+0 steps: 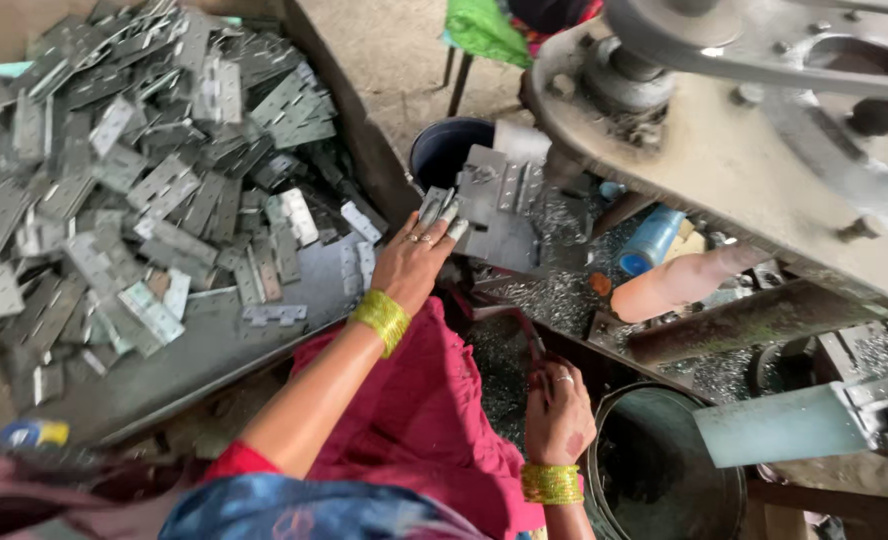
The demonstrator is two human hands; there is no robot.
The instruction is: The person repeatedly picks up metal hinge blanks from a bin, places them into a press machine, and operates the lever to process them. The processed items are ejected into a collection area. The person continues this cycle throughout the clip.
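Observation:
My left hand [411, 262] reaches forward and holds a few small grey metal hinges [438, 207] at the steel die block [499, 215] of a press machine [724, 150]. My right hand [559, 412] is lower down, closed around a thin reddish rod handle [532, 347] beside the machine bed. Both wrists wear yellow-green bangles, and a pink garment covers my lap. Metal shavings [554, 290] lie across the machine bed.
A large pile of grey hinges [134, 170] fills a metal tray [214, 350] on the left. A dark bucket [446, 148] stands behind the die. A round metal drum [664, 470] sits at lower right. A blue bottle [650, 240] and an orange cylinder [676, 281] rest on the bed.

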